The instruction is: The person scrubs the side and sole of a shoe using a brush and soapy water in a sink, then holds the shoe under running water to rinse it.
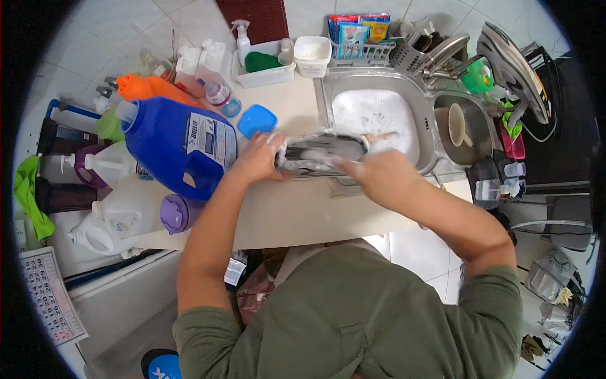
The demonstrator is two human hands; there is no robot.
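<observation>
My left hand (pixel 258 158) grips the left end of a dark shoe (pixel 322 151) with a pale rim, streaked with white suds. The shoe lies sideways over the counter, close to the left edge of the sink. My right hand (pixel 390 180) is curled at the shoe's near right side, its fingertips against the suds. Motion blur hides whether anything is inside that hand. Beyond the shoe, the large sink basin (pixel 426 128) holds thick white foam (pixel 374 109). A light-brown piece (pixel 381 137) pokes out at the foam's near edge.
Left of my arm stand a big blue detergent jug (pixel 165 142), a purple-lidded container (pixel 175 213) and several bottles. A blue lid (pixel 257 121) lies behind my left hand. A dipper (pixel 457 125) sits in the small basin. Behind are a white tray (pixel 265 78) and a white tub (pixel 312 66).
</observation>
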